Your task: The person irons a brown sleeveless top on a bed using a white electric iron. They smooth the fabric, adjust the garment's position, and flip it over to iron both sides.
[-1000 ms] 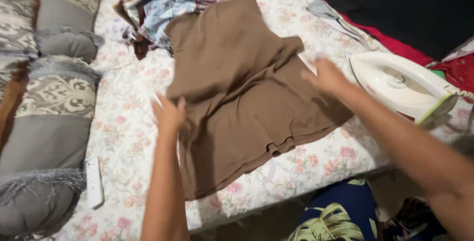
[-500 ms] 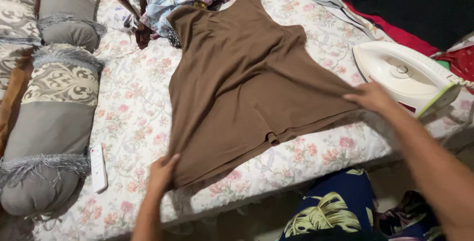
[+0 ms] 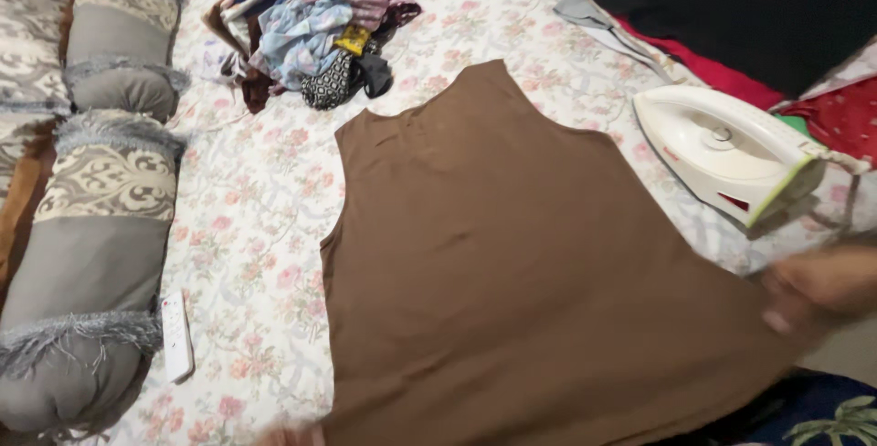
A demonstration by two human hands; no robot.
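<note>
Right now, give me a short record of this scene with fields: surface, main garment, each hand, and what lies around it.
surface: bed with a floral sheet
main garment: brown sleeveless top, spread flat, neckline away from the person
right hand: right hand, blurred, at the top's lower right corner, seems to grip it
left hand: left hand, barely in view at the lower left hem; grip cannot be told
iron: white iron, to the right of the top, apart from it
clothes: pile of clothes beyond the neckline
left side: grey bolster pillows and a white remote
</note>
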